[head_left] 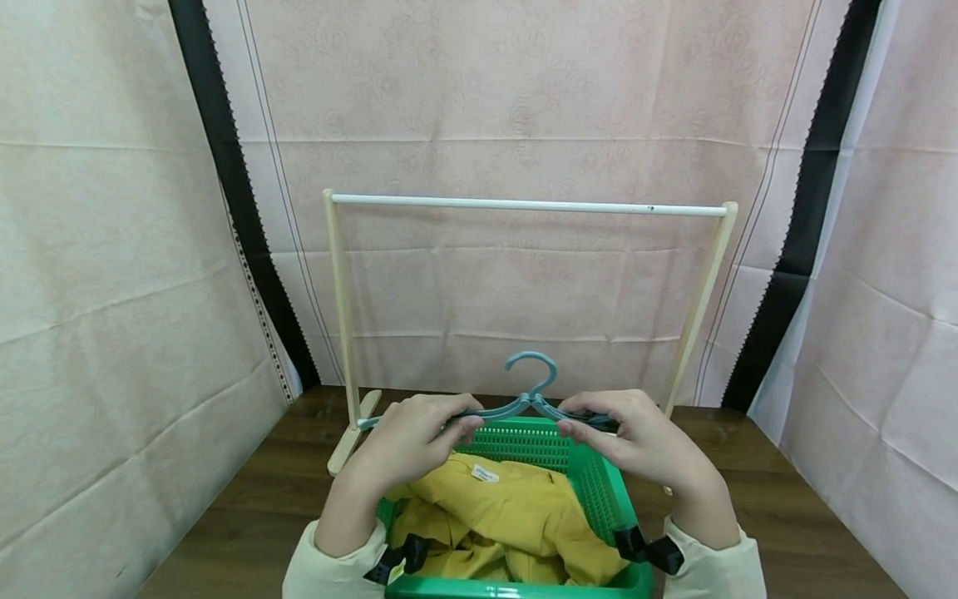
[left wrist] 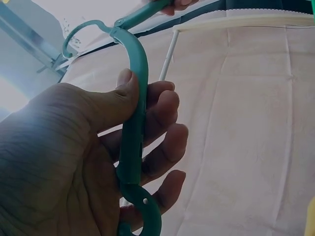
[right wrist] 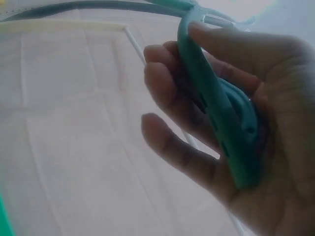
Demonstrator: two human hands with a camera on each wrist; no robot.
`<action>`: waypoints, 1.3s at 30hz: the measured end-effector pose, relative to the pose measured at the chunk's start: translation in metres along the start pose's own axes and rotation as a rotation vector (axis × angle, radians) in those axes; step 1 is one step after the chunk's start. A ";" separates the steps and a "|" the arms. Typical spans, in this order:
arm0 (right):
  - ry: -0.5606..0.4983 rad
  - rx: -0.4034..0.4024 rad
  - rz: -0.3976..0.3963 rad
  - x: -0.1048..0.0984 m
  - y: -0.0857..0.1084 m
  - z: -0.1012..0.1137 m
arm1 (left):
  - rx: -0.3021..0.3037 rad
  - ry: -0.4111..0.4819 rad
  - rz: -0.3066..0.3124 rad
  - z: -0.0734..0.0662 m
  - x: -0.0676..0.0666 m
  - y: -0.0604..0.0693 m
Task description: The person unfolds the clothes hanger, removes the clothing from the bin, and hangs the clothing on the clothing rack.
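A blue-green plastic clothes hanger [head_left: 516, 406] is held level above the basket, its hook pointing up. My left hand [head_left: 419, 439] grips one arm of it, thumb on the near side and fingers behind, as the left wrist view of the hanger [left wrist: 134, 142] shows. The other arm is in my right hand [head_left: 636, 437], pinched by thumb and fingers. In the right wrist view a curved piece lies folded beside that hanger arm [right wrist: 216, 108]. Below both hands, a yellow garment [head_left: 516, 507] with a white label lies crumpled in the green basket [head_left: 617, 491].
Behind the basket stands a clothes rack with a white bar [head_left: 524, 203] and cream posts [head_left: 340, 299]. The rack's left foot [head_left: 352, 437] rests on the brown wooden table [head_left: 247, 516]. Pale cloth walls [head_left: 112, 249] with dark strips enclose the back and sides.
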State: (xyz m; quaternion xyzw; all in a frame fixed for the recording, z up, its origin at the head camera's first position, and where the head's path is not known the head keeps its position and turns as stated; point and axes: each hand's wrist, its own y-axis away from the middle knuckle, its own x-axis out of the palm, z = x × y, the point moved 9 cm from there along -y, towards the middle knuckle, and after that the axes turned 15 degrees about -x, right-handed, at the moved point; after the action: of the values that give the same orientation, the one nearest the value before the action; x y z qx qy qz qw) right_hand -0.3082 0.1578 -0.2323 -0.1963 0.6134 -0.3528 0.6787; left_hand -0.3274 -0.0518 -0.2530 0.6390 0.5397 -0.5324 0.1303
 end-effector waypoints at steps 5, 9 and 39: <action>0.036 0.003 -0.010 -0.003 0.002 0.000 | -0.007 0.014 -0.007 0.003 -0.003 0.000; 0.057 0.013 -0.008 -0.005 0.003 0.000 | -0.001 0.026 -0.006 0.004 -0.006 0.001; 0.080 -0.034 -0.022 -0.009 0.002 0.002 | -0.031 0.034 0.013 0.009 -0.009 0.004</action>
State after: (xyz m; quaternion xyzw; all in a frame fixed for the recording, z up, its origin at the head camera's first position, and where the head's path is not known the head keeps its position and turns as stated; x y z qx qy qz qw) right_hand -0.3054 0.1655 -0.2271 -0.2005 0.6439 -0.3574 0.6461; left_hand -0.3280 -0.0654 -0.2506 0.6492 0.5461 -0.5121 0.1346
